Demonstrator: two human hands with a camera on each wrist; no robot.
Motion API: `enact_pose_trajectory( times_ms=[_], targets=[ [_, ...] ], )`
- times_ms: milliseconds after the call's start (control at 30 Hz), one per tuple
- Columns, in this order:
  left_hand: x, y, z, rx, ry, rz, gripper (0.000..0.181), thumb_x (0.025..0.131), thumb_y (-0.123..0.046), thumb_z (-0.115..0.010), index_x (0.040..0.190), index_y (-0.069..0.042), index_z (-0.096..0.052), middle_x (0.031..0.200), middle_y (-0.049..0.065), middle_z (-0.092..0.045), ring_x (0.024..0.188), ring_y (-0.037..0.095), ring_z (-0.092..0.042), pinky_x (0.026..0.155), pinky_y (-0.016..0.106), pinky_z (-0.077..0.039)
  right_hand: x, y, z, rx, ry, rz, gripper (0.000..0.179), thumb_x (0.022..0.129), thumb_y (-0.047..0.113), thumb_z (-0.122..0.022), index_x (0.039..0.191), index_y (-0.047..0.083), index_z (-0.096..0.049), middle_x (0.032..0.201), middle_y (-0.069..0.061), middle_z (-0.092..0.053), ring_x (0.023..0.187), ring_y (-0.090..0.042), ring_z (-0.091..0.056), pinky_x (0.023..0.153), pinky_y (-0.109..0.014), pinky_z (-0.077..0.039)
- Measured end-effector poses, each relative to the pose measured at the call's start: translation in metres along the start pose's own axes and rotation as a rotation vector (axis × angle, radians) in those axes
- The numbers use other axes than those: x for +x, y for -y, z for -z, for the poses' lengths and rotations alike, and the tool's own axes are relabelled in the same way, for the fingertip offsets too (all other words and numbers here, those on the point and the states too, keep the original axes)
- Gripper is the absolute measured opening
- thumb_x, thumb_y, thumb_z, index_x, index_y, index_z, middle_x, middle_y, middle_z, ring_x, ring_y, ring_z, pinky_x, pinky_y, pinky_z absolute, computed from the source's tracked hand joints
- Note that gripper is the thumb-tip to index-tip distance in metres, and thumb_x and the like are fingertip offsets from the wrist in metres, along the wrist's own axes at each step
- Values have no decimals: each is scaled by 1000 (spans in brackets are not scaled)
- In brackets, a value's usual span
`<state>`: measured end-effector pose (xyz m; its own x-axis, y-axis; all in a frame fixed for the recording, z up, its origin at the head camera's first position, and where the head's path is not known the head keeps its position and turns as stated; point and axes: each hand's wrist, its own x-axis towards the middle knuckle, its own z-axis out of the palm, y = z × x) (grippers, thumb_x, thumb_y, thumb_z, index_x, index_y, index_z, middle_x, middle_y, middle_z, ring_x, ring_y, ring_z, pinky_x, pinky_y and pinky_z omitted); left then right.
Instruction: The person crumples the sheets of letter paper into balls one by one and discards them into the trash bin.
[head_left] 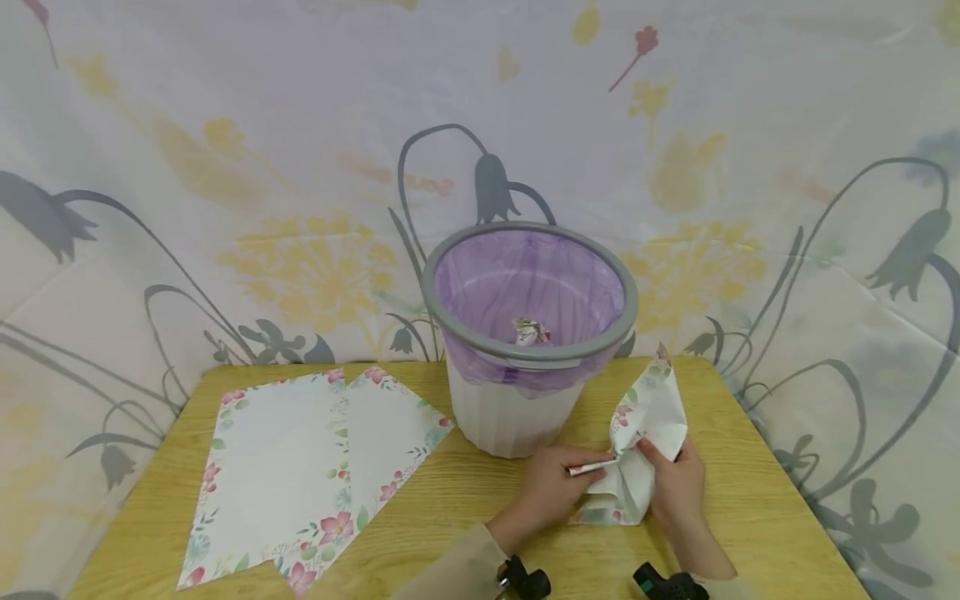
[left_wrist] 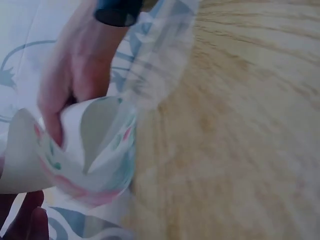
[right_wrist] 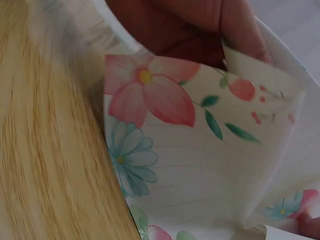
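Both hands hold a floral-bordered sheet of paper (head_left: 663,408), bent and creased, low over the table's right side. My left hand (head_left: 547,485) pinches its gathered left part, where a narrow folded strip sticks out between fingers and thumb. On the other side my right hand (head_left: 681,487) grips it, thumb on the front face. In the left wrist view the paper (left_wrist: 95,160) curls into a loop. Up close in the right wrist view, the sheet (right_wrist: 200,165) shows pink and blue flowers and faint ruled lines. Some fingers are hidden behind it.
A white wastebasket (head_left: 495,417) with a grey rim and purple liner stands just behind the hands. Crumpled paper (head_left: 531,332) lies inside. Two flat floral sheets overlap at left, the left one (head_left: 273,475) partly covering the right one (head_left: 390,425). A printed cloth hangs behind the wooden table (head_left: 420,533).
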<state>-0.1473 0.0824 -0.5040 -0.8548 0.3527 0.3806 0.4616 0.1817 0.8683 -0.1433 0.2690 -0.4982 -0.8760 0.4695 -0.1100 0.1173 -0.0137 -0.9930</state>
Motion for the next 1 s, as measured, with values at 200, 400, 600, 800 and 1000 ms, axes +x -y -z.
enact_pose_trajectory(
  times_ms=[200,400,600,800,1000],
  targets=[
    [-1,3,-3,104,15,-115,22,84,-12,-81,104,-18,-81,105,-11,-73,99,-4,-63,88,13,-46,-7,3,-12,266,113,-78,56,107,6,-39,158,2,-18,156,-12,-28,143,-22,-31,104,-20,-39],
    [-2,4,-3,101,89,-143,35,84,-25,-82,116,-15,-76,114,-9,-71,107,-3,-61,92,13,-45,-13,12,-12,600,321,-154,55,111,19,-18,160,12,6,163,1,-6,149,-11,-5,118,-23,-15],
    [-3,6,2,75,213,-116,68,72,-31,-89,134,-17,-64,130,-8,-63,117,1,-57,96,14,-43,-19,18,-10,898,478,-209,60,109,33,-13,156,23,22,164,6,17,148,-8,15,119,-25,2],
    [0,7,5,156,140,-45,65,73,-32,-89,133,-19,-67,126,-7,-66,113,5,-60,95,17,-45,-25,17,-13,956,583,-180,60,109,36,-10,152,27,30,160,1,31,145,-14,24,118,-34,11],
    [1,2,8,168,49,10,42,74,-26,-89,114,-20,-77,104,-8,-74,93,-1,-64,80,12,-49,-30,12,-13,799,604,-141,64,108,44,-10,153,21,29,164,-11,13,150,-24,8,121,-43,-7]
  ],
)
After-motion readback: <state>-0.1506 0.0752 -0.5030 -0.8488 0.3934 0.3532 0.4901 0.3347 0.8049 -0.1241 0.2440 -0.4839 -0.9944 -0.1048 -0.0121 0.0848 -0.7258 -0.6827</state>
